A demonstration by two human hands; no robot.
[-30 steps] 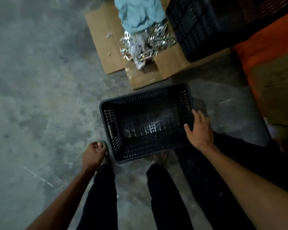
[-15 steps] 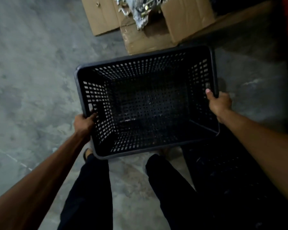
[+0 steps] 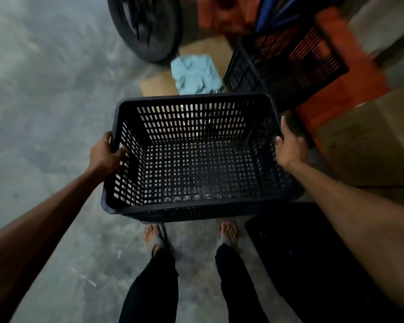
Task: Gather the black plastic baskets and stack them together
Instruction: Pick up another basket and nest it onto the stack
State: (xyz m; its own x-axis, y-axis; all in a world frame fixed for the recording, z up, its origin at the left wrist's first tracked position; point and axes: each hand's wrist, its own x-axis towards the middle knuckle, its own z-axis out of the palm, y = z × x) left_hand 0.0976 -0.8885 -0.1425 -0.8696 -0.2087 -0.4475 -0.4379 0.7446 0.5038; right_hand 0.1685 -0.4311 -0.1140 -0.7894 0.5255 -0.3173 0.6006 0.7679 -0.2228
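Observation:
An empty black plastic basket (image 3: 196, 166) with perforated walls hangs in the air in front of me, above my feet. My left hand (image 3: 105, 155) grips its left rim, thumb over the edge. My right hand (image 3: 289, 145) grips its right rim. A second black basket (image 3: 261, 66) lies tilted at the back right, against the orange crates. Another dark, basket-like shape (image 3: 313, 264) sits on the floor at my right, too dim to make out.
Orange crates (image 3: 350, 73) and a cardboard box (image 3: 371, 141) stand at the right. A tyre (image 3: 147, 29) stands at the back, with flattened cardboard (image 3: 156, 86) and a light blue cloth (image 3: 196, 73) in front of it. Grey concrete floor (image 3: 44, 101) spreads to the left.
Both hands took hold of the basket's sides and lifted it off the floor. The view has risen, so the tyre and crates now show.

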